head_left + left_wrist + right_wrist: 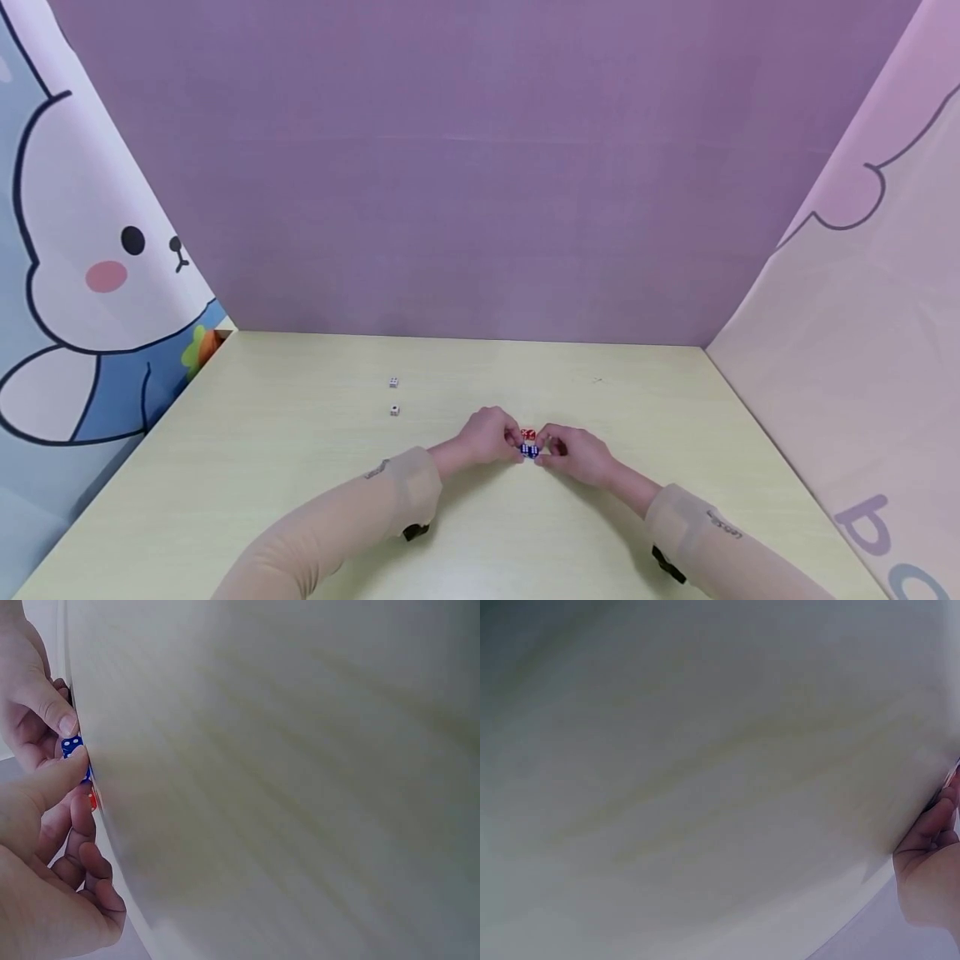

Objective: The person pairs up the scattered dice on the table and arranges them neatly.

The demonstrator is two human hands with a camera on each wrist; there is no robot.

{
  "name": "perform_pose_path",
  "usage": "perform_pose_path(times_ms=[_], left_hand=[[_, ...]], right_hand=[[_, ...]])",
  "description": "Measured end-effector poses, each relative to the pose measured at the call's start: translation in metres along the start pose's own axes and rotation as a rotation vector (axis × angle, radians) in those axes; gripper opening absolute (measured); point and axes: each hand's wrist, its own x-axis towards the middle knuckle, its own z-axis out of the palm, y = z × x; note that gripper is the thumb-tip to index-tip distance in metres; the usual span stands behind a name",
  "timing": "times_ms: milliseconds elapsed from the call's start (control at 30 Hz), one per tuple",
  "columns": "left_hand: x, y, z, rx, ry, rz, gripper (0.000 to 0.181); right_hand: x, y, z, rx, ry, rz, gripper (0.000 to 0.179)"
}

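Two blue dice [529, 451] with white pips sit side by side near the middle of the table, with red dice [528, 434] right behind them. My left hand [491, 435] holds the blue pair at its left end, its thumb on a die in the left wrist view. From the other side my right hand [577, 454] grips the right end with thumb and curled fingers. Both index fingers reach up beside the red dice. The left thumb partly covers the blue dice [72, 742] in the left wrist view, where one red die [93, 799] peeks out below.
Two white dice, a farther one [393, 382] and a nearer one [394, 410], lie apart on the pale table [300, 433] to the left. A tiny thin mark [597, 381] shows at the back right. A purple panel [480, 183] rises behind the table, with printed sheets at both sides.
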Motion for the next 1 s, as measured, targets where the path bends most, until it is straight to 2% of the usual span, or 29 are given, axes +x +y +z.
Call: perform_pose_path(times_ms=[133,267,400,500,767,1000], left_hand=[[0.000,-0.002,-0.001,-0.008,-0.002,0.012,0.016],[-0.003,-0.004,-0.006,-0.064,-0.003,-0.017,0.019],[-0.009,-0.006,-0.018,-0.137,0.001,-0.056,0.021],[-0.015,-0.011,-0.030,-0.131,0.006,-0.043,0.022],[-0.034,-0.042,-0.058,-0.095,0.035,0.016,0.031],[-0.056,-0.070,-0.092,-0.011,0.136,0.072,0.035]], right_hand=[[0.000,-0.002,0.000,0.002,-0.001,0.001,0.013],[0.000,-0.003,0.000,-0.005,0.000,0.014,0.014],[0.000,-0.003,0.000,-0.014,-0.001,0.044,0.014],[0.000,-0.003,0.000,-0.008,-0.004,0.063,0.014],[-0.001,-0.001,0.001,0.002,-0.016,0.083,0.014],[-0.001,0.000,0.000,0.003,-0.016,0.084,0.014]])
